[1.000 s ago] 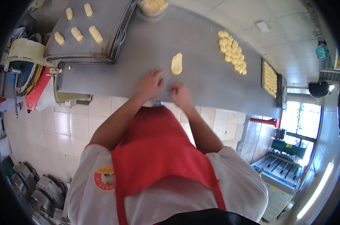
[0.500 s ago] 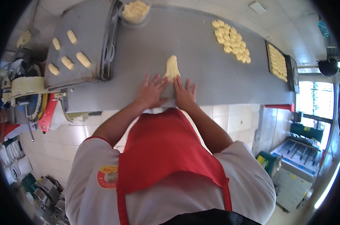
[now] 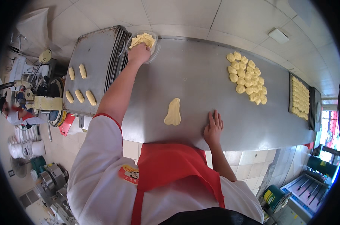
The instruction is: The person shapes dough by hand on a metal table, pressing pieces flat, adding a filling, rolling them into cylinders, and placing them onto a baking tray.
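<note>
A flattened, elongated piece of pale yellow dough [image 3: 173,112] lies on the metal table in front of me, touched by neither hand. My left hand [image 3: 140,53] reaches far forward to a clear plastic tub [image 3: 153,56] filled with pale yellow slices [image 3: 144,38]. Its fingers are curled down against the slices, and what they pinch is hidden. To the right of the flat dough, my right hand [image 3: 214,129] rests on the tabletop, fingers stretched out and holding nothing.
On the left, several dough rolls [image 3: 79,96] lie on the top tray of a tray stack [image 3: 96,52]. Many dough balls [image 3: 248,78] are clustered on the table [image 3: 200,67] at the right. Beyond them, another tray [image 3: 291,93] holds rows of dough pieces.
Both hands have left the flat dough, which now lies wider. My left hand went forward and left into the tub; my right hand moved right onto the bare table. The view has shifted too.
</note>
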A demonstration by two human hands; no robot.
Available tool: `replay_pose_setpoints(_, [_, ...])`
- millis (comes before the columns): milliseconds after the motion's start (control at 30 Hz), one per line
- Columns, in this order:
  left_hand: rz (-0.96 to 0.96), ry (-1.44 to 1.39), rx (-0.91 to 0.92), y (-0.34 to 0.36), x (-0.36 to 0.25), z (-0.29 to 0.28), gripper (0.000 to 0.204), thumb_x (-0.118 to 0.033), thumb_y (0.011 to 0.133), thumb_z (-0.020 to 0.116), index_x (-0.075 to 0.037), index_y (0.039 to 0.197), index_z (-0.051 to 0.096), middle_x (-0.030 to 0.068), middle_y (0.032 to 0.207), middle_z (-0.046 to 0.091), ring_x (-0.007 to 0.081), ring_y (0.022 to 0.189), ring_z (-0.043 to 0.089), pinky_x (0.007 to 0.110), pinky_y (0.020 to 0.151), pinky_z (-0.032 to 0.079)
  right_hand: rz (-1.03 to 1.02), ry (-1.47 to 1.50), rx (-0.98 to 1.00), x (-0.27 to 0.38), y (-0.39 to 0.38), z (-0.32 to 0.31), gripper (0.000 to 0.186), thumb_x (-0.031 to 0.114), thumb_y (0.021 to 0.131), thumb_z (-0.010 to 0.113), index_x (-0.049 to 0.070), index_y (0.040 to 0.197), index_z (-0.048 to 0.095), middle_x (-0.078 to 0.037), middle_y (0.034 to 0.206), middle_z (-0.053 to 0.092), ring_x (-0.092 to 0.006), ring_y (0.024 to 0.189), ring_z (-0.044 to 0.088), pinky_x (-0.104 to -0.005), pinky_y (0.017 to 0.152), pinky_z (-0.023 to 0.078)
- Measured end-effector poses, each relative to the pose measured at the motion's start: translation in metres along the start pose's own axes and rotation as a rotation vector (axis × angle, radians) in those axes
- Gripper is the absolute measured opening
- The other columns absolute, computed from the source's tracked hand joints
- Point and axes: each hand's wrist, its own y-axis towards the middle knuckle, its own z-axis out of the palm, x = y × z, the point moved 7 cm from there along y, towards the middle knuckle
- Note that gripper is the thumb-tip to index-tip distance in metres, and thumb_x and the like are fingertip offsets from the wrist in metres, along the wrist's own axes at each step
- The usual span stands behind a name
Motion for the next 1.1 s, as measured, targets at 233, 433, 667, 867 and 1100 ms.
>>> replay_pose_setpoints(233, [-0.125, -0.214, -0.008, 0.03, 0.008, 0.033, 0.032, -0.03, 0.095, 0.067, -0.008, 0.115, 0.08, 0.0144, 0.11, 0.08, 0.0313, 0.107, 0.076, 0.041, 0.094, 0.058, -0.108, 0.001, -0.023, -0.011, 0.002, -0.005, 0.067, 0.008, 0.093, 0.053, 0.013, 0.159, 0.052, -0.014, 0.173, 0.037, -0.0397, 0.16, 0.031, -0.0582, 0.13, 0.017])
replay_pose_setpoints(433, [-0.148, -0.507, -0.077, 0.036, 0.001, 0.031, 0.025, -0.021, 0.091, 0.078, -0.003, 0.109, 0.08, 0.013, 0.103, 0.081, 0.0228, 0.093, 0.077, 0.035, 0.086, 0.058, -0.115, 0.029, -0.028, -0.014, 0.003, -0.005, 0.068, 0.008, 0.089, 0.054, 0.011, 0.157, 0.054, -0.015, 0.172, 0.038, -0.0404, 0.16, 0.031, -0.0599, 0.129, 0.016])
replay_pose_setpoints(667, [-0.025, -0.775, -0.309, -0.021, 0.003, -0.024, 0.022, -0.014, 0.091, 0.081, -0.001, 0.109, 0.078, 0.0115, 0.098, 0.08, 0.0194, 0.087, 0.077, 0.032, 0.08, 0.059, -0.227, 0.328, -0.106, 0.014, 0.025, -0.022, 0.058, 0.001, 0.091, 0.061, 0.007, 0.149, 0.06, -0.02, 0.16, 0.052, -0.0456, 0.145, 0.05, -0.0559, 0.12, 0.039])
replay_pose_setpoints(867, [-0.007, -1.147, 0.285, -0.198, -0.043, 0.055, 0.019, -0.005, 0.097, 0.077, 0.003, 0.114, 0.073, 0.0068, 0.1, 0.074, 0.0138, 0.091, 0.072, 0.029, 0.086, 0.059, 0.27, 1.468, 0.269, 0.126, 0.08, 0.001, 0.037, 0.02, 0.104, 0.071, 0.001, 0.135, 0.068, -0.013, 0.139, 0.066, -0.0236, 0.123, 0.068, -0.0427, 0.097, 0.06])
replay_pose_setpoints(1100, [0.196, -0.562, 0.065, -0.252, -0.033, 0.109, 0.027, -0.018, 0.093, 0.075, -0.012, 0.119, 0.077, 0.0077, 0.123, 0.071, 0.0273, 0.116, 0.067, 0.046, 0.107, 0.048, -0.116, 0.369, 0.06, 0.131, 0.092, 0.042, 0.033, 0.013, 0.094, 0.075, 0.006, 0.126, 0.075, -0.013, 0.13, 0.069, -0.0337, 0.116, 0.069, -0.0453, 0.099, 0.057])
